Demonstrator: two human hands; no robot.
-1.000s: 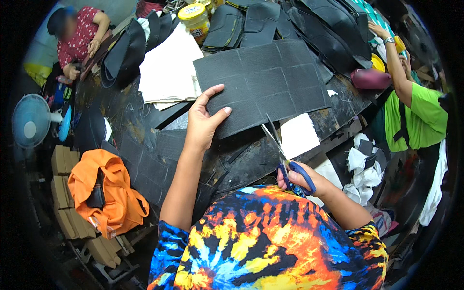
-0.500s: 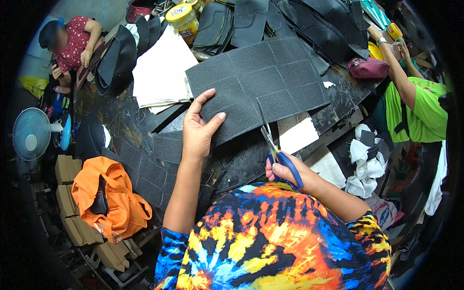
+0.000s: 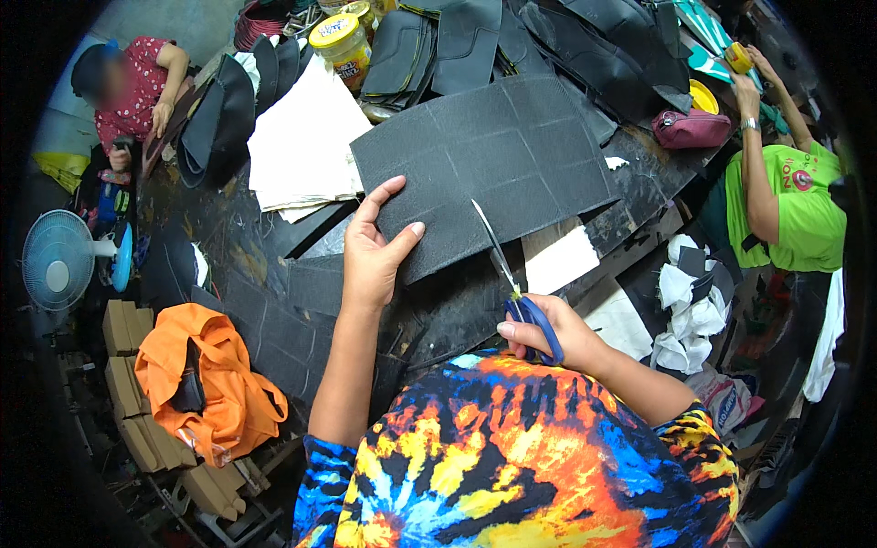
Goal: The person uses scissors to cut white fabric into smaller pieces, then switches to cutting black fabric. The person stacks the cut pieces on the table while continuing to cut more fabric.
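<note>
On my feed, the left hand point(image 3: 371, 260) pinches the near-left edge of a black grid-marked sheet point(image 3: 498, 160) over the worktable point(image 3: 448, 320); the right hand point(image 3: 559, 336) grips blue-handled scissors point(image 3: 514, 289), blades crossing the edge, one perhaps hidden underneath.

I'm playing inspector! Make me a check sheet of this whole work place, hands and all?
Surface: dark worktable, stained and cluttered.
Job's things: black sheet marked with pale lines; blue-handled scissors at its near edge.
Clutter: white sheets, yellow-lidded jar, black pieces, maroon pouch.
Grippers: left hand holds the black sheet; right hand holds the scissors.
Cables: reddish coil, top left; can't tell whether it's cable.
Surroundings: fan, orange bag, person in red, person in green.
</note>
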